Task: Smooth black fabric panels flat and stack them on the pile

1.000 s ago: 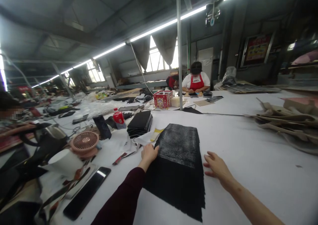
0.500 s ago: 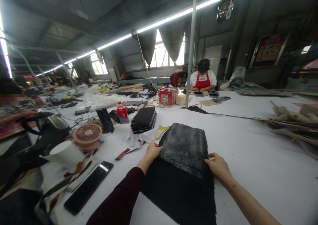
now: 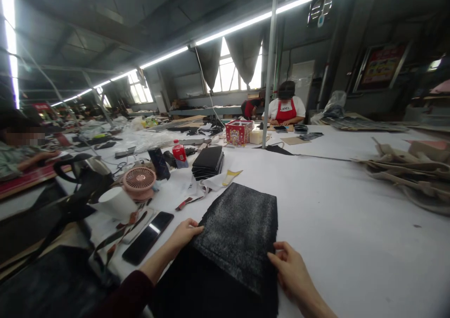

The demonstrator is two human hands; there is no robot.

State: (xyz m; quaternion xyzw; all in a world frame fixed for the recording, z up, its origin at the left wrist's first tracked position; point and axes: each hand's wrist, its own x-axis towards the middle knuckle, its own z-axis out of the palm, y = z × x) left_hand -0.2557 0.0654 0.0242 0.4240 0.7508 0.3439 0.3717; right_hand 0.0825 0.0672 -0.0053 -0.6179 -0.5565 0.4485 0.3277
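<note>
A dark, glittery sheet of fabric point(image 3: 239, 229) lies flat on the white bench point(image 3: 351, 205), its near part darker and running out of view at the bottom edge. The left hand point(image 3: 183, 233) rests on the fabric's left edge, fingers loosely curled with the tips against the edge; whether it pinches the material cannot be told. The right hand point(image 3: 290, 273) lies at the fabric's right edge near its near corner, fingers half bent and touching the edge, not clenched. Left of the fabric lies a black phone point(image 3: 147, 237), and beyond that a pink fan point(image 3: 139, 180). Behind the fabric a stack of black pieces point(image 3: 208, 161) sits beside a red-capped bottle point(image 3: 179, 153).
</note>
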